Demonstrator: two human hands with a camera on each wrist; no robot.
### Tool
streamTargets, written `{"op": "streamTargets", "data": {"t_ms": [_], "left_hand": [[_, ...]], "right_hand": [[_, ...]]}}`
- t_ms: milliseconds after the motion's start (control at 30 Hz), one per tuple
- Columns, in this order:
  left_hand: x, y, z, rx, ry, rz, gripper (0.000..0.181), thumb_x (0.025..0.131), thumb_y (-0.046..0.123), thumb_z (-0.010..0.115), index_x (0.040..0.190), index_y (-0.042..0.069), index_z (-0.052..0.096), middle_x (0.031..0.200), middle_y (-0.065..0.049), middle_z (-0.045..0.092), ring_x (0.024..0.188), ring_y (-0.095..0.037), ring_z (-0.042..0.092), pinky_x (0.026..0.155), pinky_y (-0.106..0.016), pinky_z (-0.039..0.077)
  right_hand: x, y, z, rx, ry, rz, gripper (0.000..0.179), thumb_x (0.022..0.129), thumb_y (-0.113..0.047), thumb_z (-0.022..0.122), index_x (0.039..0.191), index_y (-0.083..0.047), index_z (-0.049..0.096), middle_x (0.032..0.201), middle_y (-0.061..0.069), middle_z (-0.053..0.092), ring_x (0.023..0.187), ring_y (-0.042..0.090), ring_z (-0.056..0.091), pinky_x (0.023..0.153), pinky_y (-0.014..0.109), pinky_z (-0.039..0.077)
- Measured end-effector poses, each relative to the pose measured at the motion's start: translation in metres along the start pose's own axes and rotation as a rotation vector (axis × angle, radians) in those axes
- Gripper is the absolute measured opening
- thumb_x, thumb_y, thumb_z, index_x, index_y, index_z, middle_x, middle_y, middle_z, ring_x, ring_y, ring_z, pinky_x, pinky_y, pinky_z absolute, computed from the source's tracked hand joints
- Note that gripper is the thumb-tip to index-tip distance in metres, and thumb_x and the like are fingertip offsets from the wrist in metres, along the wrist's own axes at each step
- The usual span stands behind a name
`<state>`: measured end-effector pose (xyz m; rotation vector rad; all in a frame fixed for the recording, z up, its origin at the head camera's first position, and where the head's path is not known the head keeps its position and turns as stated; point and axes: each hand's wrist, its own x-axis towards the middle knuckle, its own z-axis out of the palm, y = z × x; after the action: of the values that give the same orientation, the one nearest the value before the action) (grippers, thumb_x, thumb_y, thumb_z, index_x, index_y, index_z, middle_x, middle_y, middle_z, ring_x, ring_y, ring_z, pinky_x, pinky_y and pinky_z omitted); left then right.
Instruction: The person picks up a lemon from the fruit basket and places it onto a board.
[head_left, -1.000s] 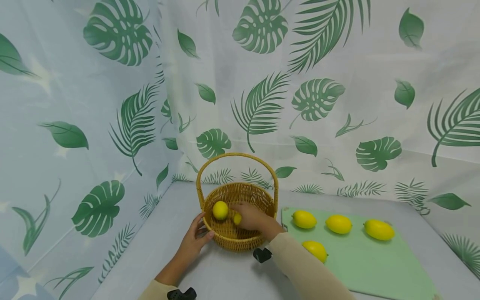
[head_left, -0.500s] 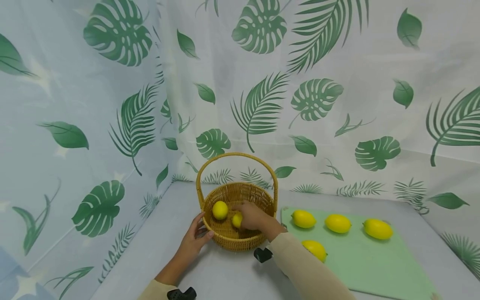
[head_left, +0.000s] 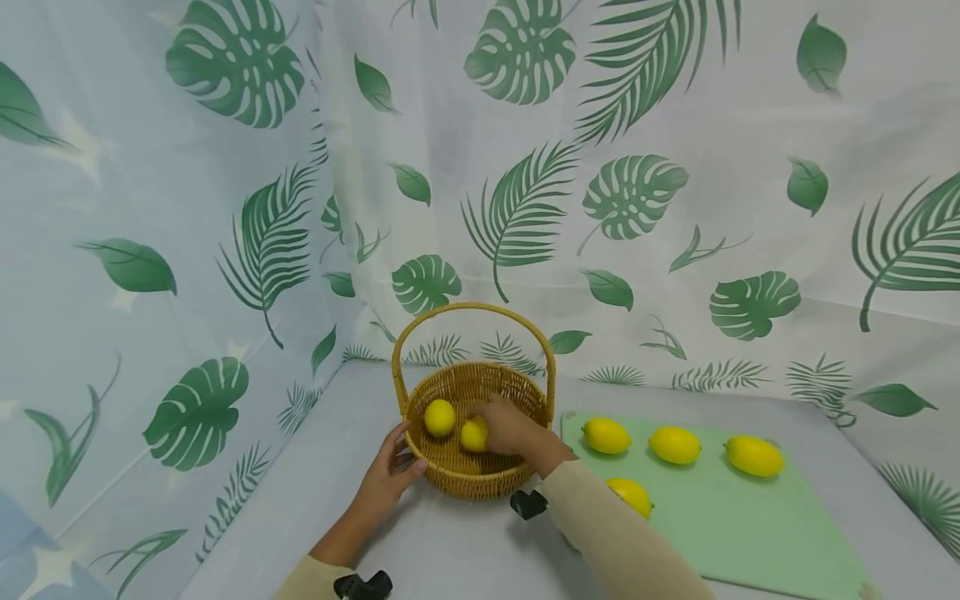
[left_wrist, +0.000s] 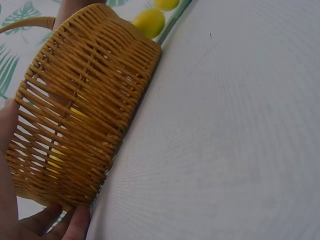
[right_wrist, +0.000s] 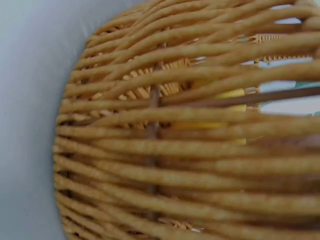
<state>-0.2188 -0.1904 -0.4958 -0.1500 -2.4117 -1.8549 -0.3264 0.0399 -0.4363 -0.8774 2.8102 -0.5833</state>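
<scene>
A wicker basket (head_left: pixel 480 483) with a tall arched handle stands on the table. My left hand (head_left: pixel 384 483) grips its left rim, thumb at the front and fingers along the outer side; in the left wrist view the fingertips (left_wrist: pixel 77 222) lie against the wicker wall. Inside the basket, my right hand (head_left: pixel 512 432) bends over a lemon (head_left: pixel 473 435), with its fingers curled over the far side and part of the fruit hidden by the hand. A second lemon (head_left: pixel 440 417) lies at the basket's left. The right wrist view is mostly filled by the woven wall (right_wrist: pixel 190 150).
Right of the basket lies a light green board (head_left: pixel 735 533) bearing several lemons, three along its far side and one (head_left: pixel 632 497) near its left edge, partly behind the right sleeve (head_left: pixel 615 525). A leaf-patterned curtain (head_left: pixel 525 250) rises behind the table.
The lemon under my right hand has shifted slightly left and shows more of itself. My right wrist has drawn a little to the right. My left hand stays on the basket rim.
</scene>
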Motion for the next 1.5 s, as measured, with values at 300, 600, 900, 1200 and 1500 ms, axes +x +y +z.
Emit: {"op": "streamTargets", "data": {"t_ms": [300, 600, 900, 1200, 1500], "left_hand": [[-0.003, 0.013, -0.002, 0.018, -0.015, 0.001, 0.075, 0.093, 0.026, 0.068, 0.155, 0.017, 0.025, 0.148, -0.026, 0.035, 0.127, -0.043, 0.044, 0.092, -0.048, 0.048], [-0.006, 0.016, 0.001, 0.028, -0.005, 0.001, 0.073, 0.094, 0.023, 0.068, 0.154, 0.015, 0.026, 0.147, -0.027, 0.036, 0.126, -0.045, 0.044, 0.090, -0.050, 0.048], [-0.003, 0.012, -0.001, 0.003, -0.015, -0.005, 0.074, 0.094, 0.025, 0.068, 0.154, 0.016, 0.025, 0.148, -0.025, 0.035, 0.127, -0.040, 0.044, 0.093, -0.047, 0.047], [0.009, -0.022, 0.002, 0.015, 0.020, 0.006, 0.074, 0.093, 0.026, 0.069, 0.154, 0.024, 0.026, 0.149, -0.023, 0.036, 0.127, -0.040, 0.045, 0.092, -0.049, 0.048], [0.009, -0.023, 0.002, 0.024, 0.029, 0.023, 0.075, 0.091, 0.033, 0.070, 0.153, 0.027, 0.028, 0.148, -0.022, 0.037, 0.126, -0.039, 0.046, 0.090, -0.048, 0.049]], "right_hand": [[0.002, 0.001, 0.002, -0.011, -0.001, 0.020, 0.048, 0.082, -0.018, 0.079, 0.127, -0.017, 0.063, 0.114, 0.004, 0.051, 0.105, 0.022, 0.050, 0.094, 0.041, 0.044], [0.001, -0.001, 0.005, 0.047, -0.039, 0.067, 0.060, 0.075, -0.015, 0.085, 0.130, -0.016, 0.061, 0.131, 0.010, 0.048, 0.117, 0.027, 0.048, 0.097, 0.044, 0.043], [0.000, -0.002, 0.002, 0.023, -0.036, 0.041, 0.053, 0.077, -0.014, 0.083, 0.125, -0.018, 0.063, 0.124, 0.007, 0.050, 0.107, 0.021, 0.052, 0.094, 0.041, 0.045], [-0.004, -0.002, 0.000, 0.029, -0.016, 0.037, 0.053, 0.075, -0.013, 0.084, 0.124, -0.019, 0.062, 0.122, 0.004, 0.051, 0.108, 0.022, 0.051, 0.095, 0.041, 0.045], [-0.005, -0.001, -0.002, 0.064, 0.008, 0.033, 0.054, 0.076, -0.013, 0.084, 0.126, -0.020, 0.062, 0.126, 0.005, 0.049, 0.108, 0.023, 0.051, 0.096, 0.044, 0.045]]}}
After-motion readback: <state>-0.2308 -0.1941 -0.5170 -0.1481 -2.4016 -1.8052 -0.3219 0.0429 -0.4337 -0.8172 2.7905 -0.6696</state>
